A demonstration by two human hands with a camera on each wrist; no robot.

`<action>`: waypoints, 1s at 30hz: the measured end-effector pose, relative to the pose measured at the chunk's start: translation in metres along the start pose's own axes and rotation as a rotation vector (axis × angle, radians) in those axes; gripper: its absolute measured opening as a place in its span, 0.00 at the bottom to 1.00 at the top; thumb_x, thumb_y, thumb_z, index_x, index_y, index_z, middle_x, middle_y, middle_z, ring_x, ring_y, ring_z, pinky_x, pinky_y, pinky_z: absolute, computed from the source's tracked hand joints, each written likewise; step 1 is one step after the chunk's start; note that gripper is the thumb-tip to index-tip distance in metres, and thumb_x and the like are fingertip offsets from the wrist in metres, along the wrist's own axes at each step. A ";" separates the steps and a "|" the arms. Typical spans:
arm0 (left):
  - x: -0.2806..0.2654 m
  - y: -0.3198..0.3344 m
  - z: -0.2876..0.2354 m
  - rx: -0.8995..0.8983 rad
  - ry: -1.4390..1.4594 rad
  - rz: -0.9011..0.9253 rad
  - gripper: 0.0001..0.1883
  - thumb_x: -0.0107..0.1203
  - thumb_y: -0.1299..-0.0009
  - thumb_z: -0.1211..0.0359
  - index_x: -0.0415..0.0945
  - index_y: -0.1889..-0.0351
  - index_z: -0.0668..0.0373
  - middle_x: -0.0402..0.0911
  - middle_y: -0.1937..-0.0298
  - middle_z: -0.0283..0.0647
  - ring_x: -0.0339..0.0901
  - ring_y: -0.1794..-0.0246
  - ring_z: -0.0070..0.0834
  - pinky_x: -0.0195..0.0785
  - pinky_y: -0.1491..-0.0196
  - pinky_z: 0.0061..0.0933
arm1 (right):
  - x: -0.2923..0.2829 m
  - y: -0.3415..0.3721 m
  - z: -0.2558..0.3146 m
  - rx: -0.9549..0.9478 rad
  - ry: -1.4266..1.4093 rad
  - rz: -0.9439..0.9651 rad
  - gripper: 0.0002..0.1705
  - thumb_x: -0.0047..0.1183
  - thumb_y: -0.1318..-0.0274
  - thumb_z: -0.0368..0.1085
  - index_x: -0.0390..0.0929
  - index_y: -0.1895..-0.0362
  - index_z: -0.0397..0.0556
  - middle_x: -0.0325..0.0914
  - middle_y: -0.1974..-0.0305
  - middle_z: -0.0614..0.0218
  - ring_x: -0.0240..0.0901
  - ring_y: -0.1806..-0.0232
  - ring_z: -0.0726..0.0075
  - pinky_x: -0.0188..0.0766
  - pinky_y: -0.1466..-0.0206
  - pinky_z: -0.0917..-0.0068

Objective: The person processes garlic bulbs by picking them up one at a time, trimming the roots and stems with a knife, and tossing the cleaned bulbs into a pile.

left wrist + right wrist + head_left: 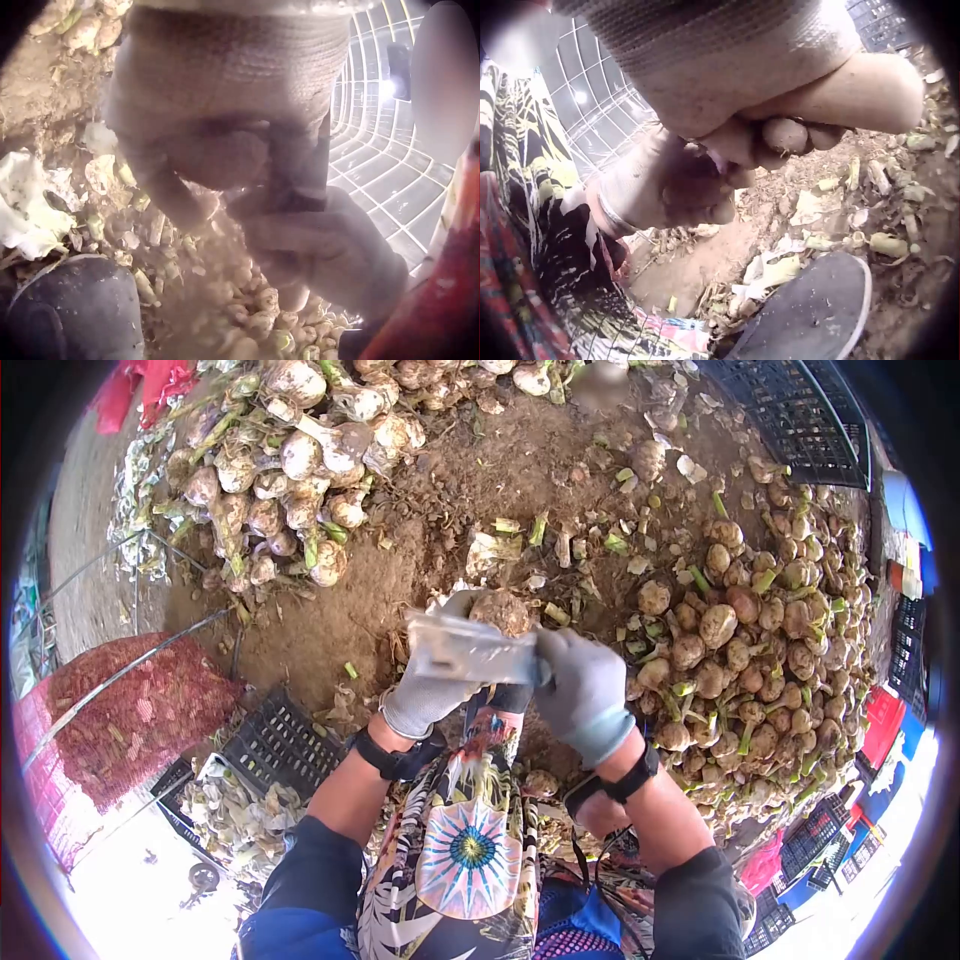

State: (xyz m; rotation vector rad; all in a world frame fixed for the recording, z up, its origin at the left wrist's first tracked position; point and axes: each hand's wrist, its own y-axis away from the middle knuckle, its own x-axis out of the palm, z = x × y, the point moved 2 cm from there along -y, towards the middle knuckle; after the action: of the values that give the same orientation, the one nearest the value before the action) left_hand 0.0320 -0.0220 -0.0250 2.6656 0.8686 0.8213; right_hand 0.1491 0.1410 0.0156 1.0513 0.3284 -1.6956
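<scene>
Gripping a broad knife (478, 650) by its wooden handle (877, 94), the right hand (583, 695) holds it across the left hand (428, 688), whose fingers seem curled round a dirty bulb (502, 612) (partly hidden by the blurred blade) above the middle of the dirt floor (285, 635). Should the rounded bulb roll, the blade could nick the glove. Toward the floor's right edge lies a bulb pile (745, 635).

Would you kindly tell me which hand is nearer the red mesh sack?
Left: the left hand lies some way right of the red mesh sack, and the right hand farther right.
</scene>
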 end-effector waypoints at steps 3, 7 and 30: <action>0.002 -0.010 0.002 -0.112 -0.019 -0.049 0.47 0.69 0.45 0.80 0.56 0.28 0.61 0.77 0.44 0.38 0.76 0.45 0.26 0.73 0.41 0.30 | 0.006 0.001 -0.007 -0.011 -0.012 -0.060 0.17 0.60 0.58 0.35 0.77 0.58 0.54 0.77 0.68 0.62 0.78 0.67 0.50 0.75 0.63 0.58; 0.002 -0.008 -0.001 -0.140 -0.287 -0.029 0.42 0.71 0.45 0.75 0.62 0.32 0.64 0.78 0.46 0.40 0.77 0.46 0.27 0.72 0.43 0.32 | 0.030 -0.001 -0.047 0.224 -0.052 0.022 0.12 0.58 0.52 0.35 0.78 0.60 0.51 0.81 0.69 0.57 0.80 0.67 0.48 0.76 0.64 0.56; 0.104 -0.055 -0.063 0.296 -0.630 0.229 0.21 0.63 0.40 0.71 0.75 0.48 0.59 0.77 0.41 0.46 0.71 0.36 0.45 0.62 0.32 0.46 | 0.066 0.044 -0.094 0.635 -0.917 0.038 0.11 0.58 0.43 0.34 0.83 0.57 0.43 0.82 0.73 0.71 0.78 0.71 0.68 0.74 0.64 0.73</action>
State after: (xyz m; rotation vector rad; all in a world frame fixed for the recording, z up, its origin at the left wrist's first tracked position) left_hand 0.0395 0.0864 0.0525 3.0248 0.5577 -0.1500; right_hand 0.2297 0.1439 -0.0768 0.5773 -0.8551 -2.0995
